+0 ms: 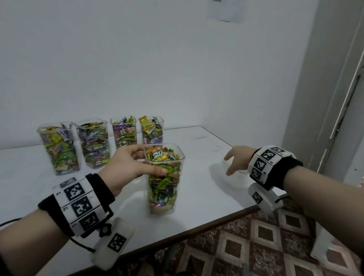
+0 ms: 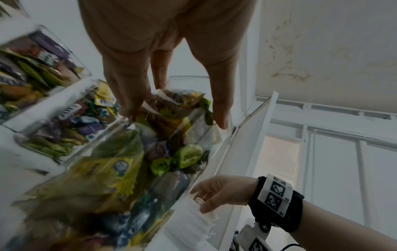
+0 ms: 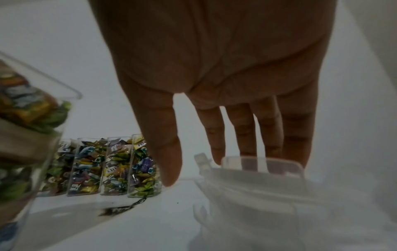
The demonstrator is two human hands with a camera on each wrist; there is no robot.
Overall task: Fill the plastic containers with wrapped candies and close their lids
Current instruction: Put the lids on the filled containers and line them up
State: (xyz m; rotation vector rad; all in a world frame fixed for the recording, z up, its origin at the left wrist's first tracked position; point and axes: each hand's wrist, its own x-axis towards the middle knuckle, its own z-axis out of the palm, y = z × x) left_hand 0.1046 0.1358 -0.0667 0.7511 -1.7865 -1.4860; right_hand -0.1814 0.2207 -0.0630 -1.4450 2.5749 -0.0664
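head view: left hand (image 1: pixel 129 164) grips a clear square tub (image 1: pixel 163 177), lidless and brimming with bright candies (image 1: pixel 160 155), near the table (image 1: pixel 18 182) edge; right hand (image 1: pixel 237 161), fingers spread, hovers over stacked lids (image 3: pixel 253 171).

Five clear tubs, all upright, lidless, stuffed with candies: four in back row (image 1: pixel 98 145), fifth tub (image 1: pixel 163 179) nearer front edge. White lids (image 1: pixel 236 176) stacked right.

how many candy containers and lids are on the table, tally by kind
Candy-filled clear containers: 5, four in the back row and the front container gripped by the left hand
Lid stacks: 1, translucent lids under the right hand; how many lids it holds is unclear
Total: 6
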